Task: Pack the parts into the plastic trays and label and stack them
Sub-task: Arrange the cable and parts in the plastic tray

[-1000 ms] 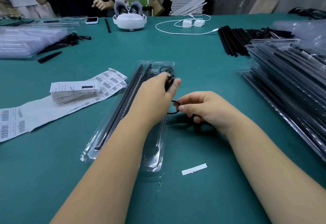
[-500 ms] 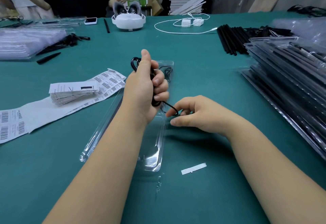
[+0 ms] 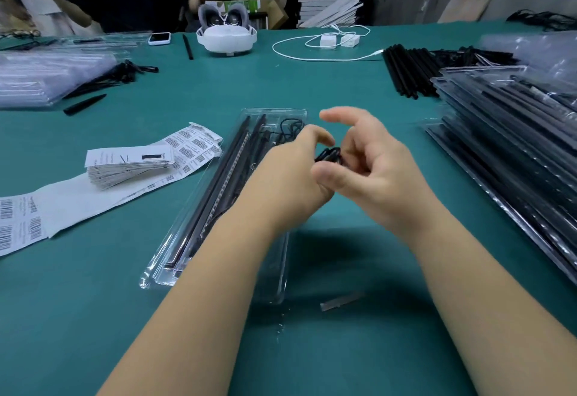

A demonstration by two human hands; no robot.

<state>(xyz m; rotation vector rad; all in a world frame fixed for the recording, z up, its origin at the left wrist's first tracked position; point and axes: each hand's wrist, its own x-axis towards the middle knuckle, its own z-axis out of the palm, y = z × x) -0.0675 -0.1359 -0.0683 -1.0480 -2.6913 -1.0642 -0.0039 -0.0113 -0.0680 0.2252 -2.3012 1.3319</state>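
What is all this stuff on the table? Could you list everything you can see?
Open plastic tray: one, clear, centre, holding black rods and a cord.
Small black cord bundle: one, between both hands.
Packed trays: a stack, clear with black parts, right.
Loose black rods: a pile, far right.
Barcode label sheet: one, white, left.
Leaflets: a stack, white, on the sheet.
Clear bags: a pile, far left.
Headset: one, white, far centre.
White cable with chargers: one, far centre.
Phone: one, far left.
Left hand: grips the bundle.
Right hand: holds the bundle, forefinger raised.
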